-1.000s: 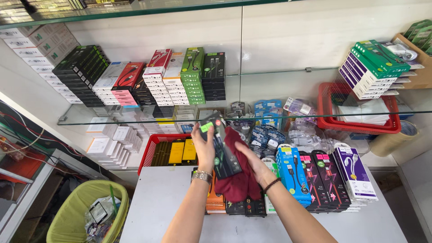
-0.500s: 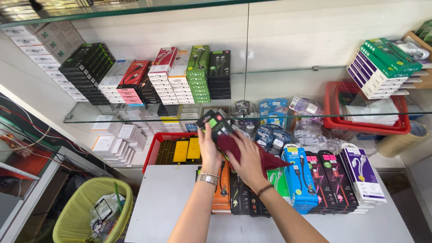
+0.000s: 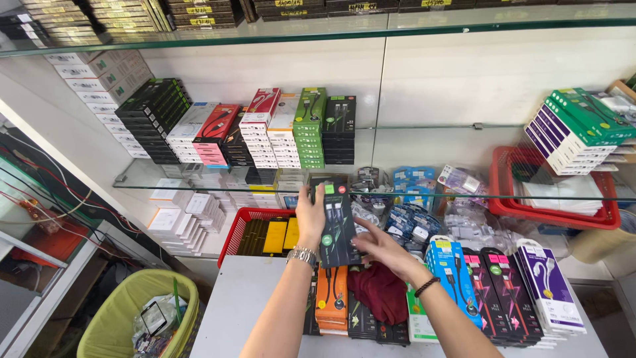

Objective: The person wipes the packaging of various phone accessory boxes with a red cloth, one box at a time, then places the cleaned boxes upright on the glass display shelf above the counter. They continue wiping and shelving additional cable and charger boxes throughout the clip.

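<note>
Where the frame ends, much is cut off: the top shelf (image 3: 318, 26) shows only the lower edges of its stacked boxes, the red tray (image 3: 556, 212) at right sits behind the glass shelf (image 3: 424, 193) whose glare blurs what it carries, and the green bin (image 3: 142, 318) at lower left is cropped at the bottom with its contents a tangle that cannot be sorted out. On the grey table (image 3: 245, 305) the rows of cable packets (image 3: 503, 292) overlap, so each hides most of the one behind; the orange packet (image 3: 331, 301) and the dark ones beside it are partly covered by both forearms. The dark red cloth (image 3: 381, 292) lies on the table under the right wrist, its full shape hidden. The red basket (image 3: 248, 232) behind the table shows only its front half. The black packet (image 3: 336, 222) stands upright in the air above the table's back edge, between the two hands. The left hand (image 3: 310, 219) grips its left edge, thumb on the front and fingers wrapped behind, out of sight. The right hand (image 3: 384, 246) is spread, palm up, its fingertips touching the packet's lower right corner; whether they press or merely rest there cannot be told.
</note>
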